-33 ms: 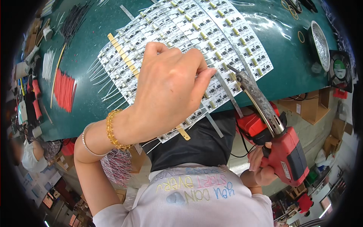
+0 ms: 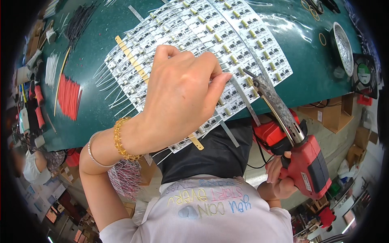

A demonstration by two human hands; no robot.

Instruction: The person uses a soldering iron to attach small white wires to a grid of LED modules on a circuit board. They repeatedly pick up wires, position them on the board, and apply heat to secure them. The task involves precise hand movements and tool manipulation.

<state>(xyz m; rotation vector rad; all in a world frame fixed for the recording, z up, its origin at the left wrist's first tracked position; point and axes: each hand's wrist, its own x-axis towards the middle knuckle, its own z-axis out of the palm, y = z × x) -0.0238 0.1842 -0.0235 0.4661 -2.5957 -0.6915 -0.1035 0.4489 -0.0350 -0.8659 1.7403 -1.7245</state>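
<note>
A white sheet of printed circuit boards (image 2: 269, 50) lies on the green table, covered with rows of small black and yellow-green components. Thin white wires (image 2: 117, 91) fan out over its left part. Above its lower middle is my left hand (image 2: 182, 85), thumb and forefinger pinched together; whatever lies between them is hidden. My right hand (image 2: 279, 178) grips a red and black soldering gun (image 2: 311, 166) around its handle. The gun's dark tip points up and left, over the board's right part, just right of my left fingertips. Whether it touches the board I cannot tell.
Metal strips (image 2: 245, 101) and a yellow strip (image 2: 131, 58) cross the boards. Bundles of red wires (image 2: 69, 97) and black wires (image 2: 80, 24) lie left. A silver bowl (image 2: 343, 48) and a small black fan (image 2: 364, 76) stand right. A red device (image 2: 271, 131) sits below the table edge.
</note>
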